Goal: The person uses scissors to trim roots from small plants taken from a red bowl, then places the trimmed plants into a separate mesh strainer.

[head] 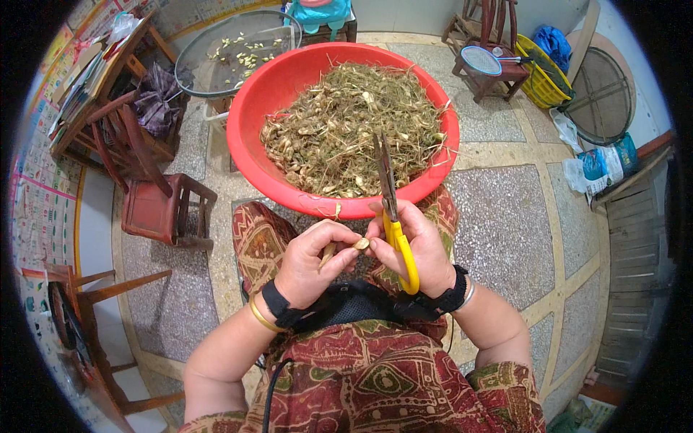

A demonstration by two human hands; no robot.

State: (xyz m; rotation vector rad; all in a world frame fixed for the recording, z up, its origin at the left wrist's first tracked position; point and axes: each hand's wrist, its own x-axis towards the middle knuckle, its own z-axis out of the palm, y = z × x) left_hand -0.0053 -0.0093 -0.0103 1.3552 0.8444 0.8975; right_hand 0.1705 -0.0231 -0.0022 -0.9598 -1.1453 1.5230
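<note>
Between my fingertips is a small pale bulb (361, 244), pinched by my left hand (319, 254) and touched by the fingers of my right hand (411, 246). A second pale piece (328, 252) lies within the left fingers. My right hand also holds yellow-handled scissors (398, 238), their dark blades pointing away from me over the basin. A large red plastic basin (257, 178) stands just beyond my hands, heaped with small bulbs with dried roots and stems (352, 135). A plant scrap (338, 210) hangs on its near rim.
A round mesh tray (197, 65) with scattered pale peeled pieces stands behind the basin at left. A red wooden chair (149, 211) is at left. At back right are a chair with a badminton racket (482, 60) and a yellow basket (536, 89). Plastic bags (595, 168) lie at right.
</note>
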